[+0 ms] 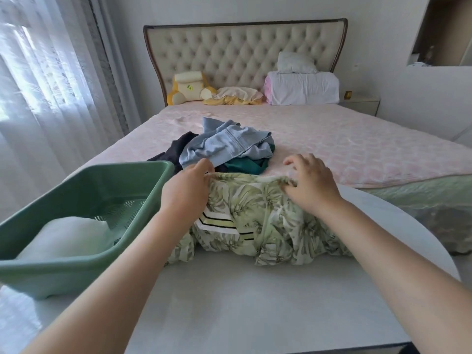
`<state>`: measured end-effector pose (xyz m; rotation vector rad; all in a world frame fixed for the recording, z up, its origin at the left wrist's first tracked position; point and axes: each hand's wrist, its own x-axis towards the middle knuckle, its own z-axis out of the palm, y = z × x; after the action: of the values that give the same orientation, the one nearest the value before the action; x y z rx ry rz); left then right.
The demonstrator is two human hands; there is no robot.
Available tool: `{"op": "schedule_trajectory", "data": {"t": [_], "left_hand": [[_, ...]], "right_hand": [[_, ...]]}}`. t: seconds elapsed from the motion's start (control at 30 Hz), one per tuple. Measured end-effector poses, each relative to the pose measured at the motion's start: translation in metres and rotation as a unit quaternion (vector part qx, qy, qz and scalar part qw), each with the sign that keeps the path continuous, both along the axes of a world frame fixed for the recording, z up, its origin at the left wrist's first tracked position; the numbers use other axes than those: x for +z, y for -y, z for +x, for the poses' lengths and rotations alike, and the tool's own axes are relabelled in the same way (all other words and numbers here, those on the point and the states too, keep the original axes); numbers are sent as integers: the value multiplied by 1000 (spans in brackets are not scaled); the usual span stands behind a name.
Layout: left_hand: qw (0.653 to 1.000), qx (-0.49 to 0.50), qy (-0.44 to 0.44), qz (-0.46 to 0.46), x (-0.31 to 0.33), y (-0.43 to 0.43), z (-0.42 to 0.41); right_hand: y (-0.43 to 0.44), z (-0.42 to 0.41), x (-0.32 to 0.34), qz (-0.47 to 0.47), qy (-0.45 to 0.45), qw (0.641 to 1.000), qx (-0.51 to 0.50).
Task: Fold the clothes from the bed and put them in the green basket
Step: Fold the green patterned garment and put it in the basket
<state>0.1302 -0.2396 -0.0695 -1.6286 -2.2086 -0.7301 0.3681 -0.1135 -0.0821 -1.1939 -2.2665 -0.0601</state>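
A green leaf-print garment [265,221] hangs from the foot of the bed onto the white table [255,302]. My left hand [186,190] pinches its top edge on the left. My right hand [311,182] grips the same edge on the right, fingers curled into the cloth. Behind them on the pink bed cover [344,141] lies a loose pile: a light blue garment [224,144], a dark one [178,146] and a teal one [247,164]. The green basket [153,185] stands on the table at the left with a folded white item [66,236] inside.
Pillows and a folded white blanket [304,88] line the tufted headboard [242,52]. A yellow cushion [189,88] sits at the head on the left. Sheer curtains [40,85] hang along the left side. A bedside table [360,103] is at the far right.
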Motion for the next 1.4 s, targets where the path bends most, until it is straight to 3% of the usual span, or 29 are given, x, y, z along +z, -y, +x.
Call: {"op": "schedule_trajectory", "data": {"t": [0.07,0.1,0.2,0.27,0.33,0.37,0.43,0.47,0.53,0.6,0.7,0.8,0.87,0.93,1.0,1.07,1.13,1.2,1.23,1.3,1.4], "left_hand": [[997,27,-78,0,-6,-2,-1],[993,20,-114,2,-8,-1,1],[989,-131,-60,-32,-6,3,15],[962,-245,19,-117,-11,9,31],[932,-287,23,-218,-24,15,44],[924,-272,-9,-270,-33,16,46],[916,-225,-121,-309,-50,9,41],[920,-209,-149,-297,-50,3,37],[943,-188,-126,-244,-44,-5,28],[971,-175,-97,-131,-32,-9,19],[982,-105,-141,-61,-12,-6,3],[973,7,-161,-166,2,-1,-5],[965,57,-169,-193,5,2,-3],[958,72,-198,-194,3,4,4],[967,24,-207,-148,-3,4,14],[983,-113,-121,-77,-11,7,35],[976,-198,18,-90,-17,8,61],[973,-198,44,-113,-25,2,73],[977,-184,48,-101,-27,-2,73],[982,-139,112,-54,-24,-10,61],[973,-67,222,1,-5,-14,36]], "right_hand": [[7,-4,-2,48,13,996,68],[16,-6,1,23,-13,991,129],[38,-14,5,-171,-14,960,221],[42,-14,3,-261,100,937,210],[42,-9,-2,-287,273,904,159],[40,-5,-5,-261,338,895,132],[33,-1,-13,-191,367,905,96],[29,1,-14,-164,341,921,91],[19,4,-13,-118,232,961,96],[13,7,-9,-144,30,983,110],[8,11,7,-190,-257,945,69],[-2,12,21,-251,-415,874,-6],[-1,11,22,-273,-417,867,-28],[1,8,19,-280,-377,883,-17],[7,3,16,-307,-347,886,10],[10,-3,10,-356,-330,872,58],[16,-8,12,-422,-339,834,106],[18,-11,13,-464,-350,798,161],[18,-11,13,-463,-341,798,180],[14,-9,13,-426,-290,837,185],[2,-2,7,-260,-162,945,112]]}}
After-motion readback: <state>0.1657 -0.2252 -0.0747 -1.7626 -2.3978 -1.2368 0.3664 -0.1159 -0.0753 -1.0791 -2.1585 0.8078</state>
